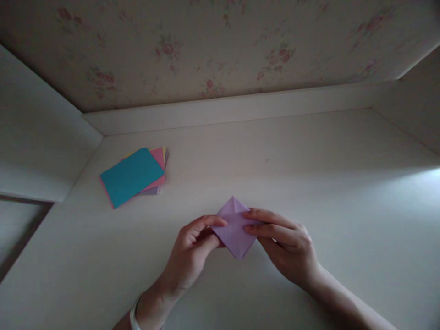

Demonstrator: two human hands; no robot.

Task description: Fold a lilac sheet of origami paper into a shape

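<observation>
A folded sheet of purple origami paper [235, 234] is held between my two hands, its diamond shape pointing away from and toward me, with crease lines showing. My left hand [195, 247] grips the left corner, index finger on top and thumb at the lower edge. On the right corner, two fingers of my right hand [288, 240] lie over the paper; its thumb is mostly hidden beneath. A pale band circles my left wrist.
On the white tabletop [326, 192], a loose stack of coloured paper [134, 176] lies at the back left, a blue sheet on top with pink, yellow and purple below. White raised ledge [233, 110] and flowered wall [220, 50] stand behind; a white panel [37, 128] rises at left.
</observation>
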